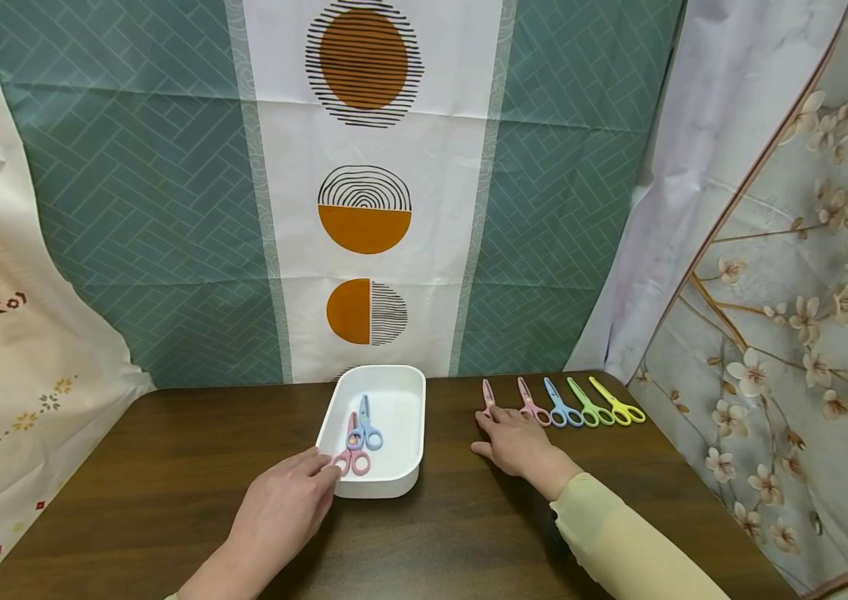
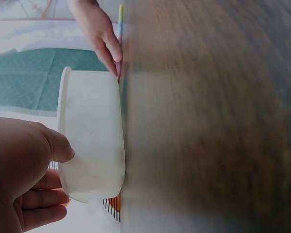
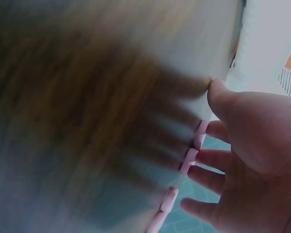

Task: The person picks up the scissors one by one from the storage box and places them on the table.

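A white plastic box (image 1: 400, 467) stands on the table, holding blue scissors (image 1: 364, 417) and pink scissors (image 1: 360, 463). At its near left corner, my left hand (image 1: 284, 500) grips the rim. The left wrist view shows the thumb against the box's outer wall (image 2: 94, 126). Over on the right, my right hand (image 1: 521, 444) rests on another pair of pink scissors (image 1: 487, 389), hiding much of their handles. Its fingers are extended and spread, touching the pink handle loops (image 3: 200, 135) in the right wrist view, while the thumb stays apart from them.
To the right of that pair, pink scissors (image 1: 526, 395), blue scissors (image 1: 557, 403), green scissors (image 1: 586, 405) and yellow scissors (image 1: 614, 403) lie in a row, blades pointing away. A patterned curtain (image 1: 393, 333) hangs behind the brown table (image 1: 191, 467).
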`<state>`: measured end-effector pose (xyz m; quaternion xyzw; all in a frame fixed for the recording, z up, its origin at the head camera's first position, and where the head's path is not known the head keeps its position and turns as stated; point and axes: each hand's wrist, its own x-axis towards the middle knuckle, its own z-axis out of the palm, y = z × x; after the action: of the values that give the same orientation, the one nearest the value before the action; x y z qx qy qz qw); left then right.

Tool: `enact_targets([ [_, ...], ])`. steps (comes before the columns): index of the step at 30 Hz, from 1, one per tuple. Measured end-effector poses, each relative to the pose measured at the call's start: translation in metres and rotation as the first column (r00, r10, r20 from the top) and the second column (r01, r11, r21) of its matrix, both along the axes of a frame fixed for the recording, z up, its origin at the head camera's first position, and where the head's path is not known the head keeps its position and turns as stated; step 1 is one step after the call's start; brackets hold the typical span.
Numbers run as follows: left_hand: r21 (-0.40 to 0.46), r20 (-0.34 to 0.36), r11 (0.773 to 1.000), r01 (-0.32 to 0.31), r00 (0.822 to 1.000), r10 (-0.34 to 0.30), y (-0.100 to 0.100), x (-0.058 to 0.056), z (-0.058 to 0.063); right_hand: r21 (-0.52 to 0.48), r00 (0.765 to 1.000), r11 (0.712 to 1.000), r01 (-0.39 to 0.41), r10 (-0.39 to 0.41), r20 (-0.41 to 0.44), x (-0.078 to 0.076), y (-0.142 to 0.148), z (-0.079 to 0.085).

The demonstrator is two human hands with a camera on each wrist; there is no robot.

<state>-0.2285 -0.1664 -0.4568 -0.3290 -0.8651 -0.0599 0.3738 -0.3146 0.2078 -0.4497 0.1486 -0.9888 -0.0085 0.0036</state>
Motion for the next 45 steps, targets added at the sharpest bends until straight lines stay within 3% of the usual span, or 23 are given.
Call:
enact_targets([
  [9, -0.014, 0.046, 0.999, -0.034, 0.998, 0.035, 0.001, 0.002, 0.002, -0.002, 1.0, 1.0, -0.003, 0.003, 0.006, 0.0, 0.003, 0.0],
  [45, -0.002, 0.025, 1.0, -0.018, 1.0, 0.018, 0.001, 0.002, 0.002, -0.021, 1.0, 1.0, 0.011, -0.011, 0.015, 0.007, 0.014, 0.004],
])
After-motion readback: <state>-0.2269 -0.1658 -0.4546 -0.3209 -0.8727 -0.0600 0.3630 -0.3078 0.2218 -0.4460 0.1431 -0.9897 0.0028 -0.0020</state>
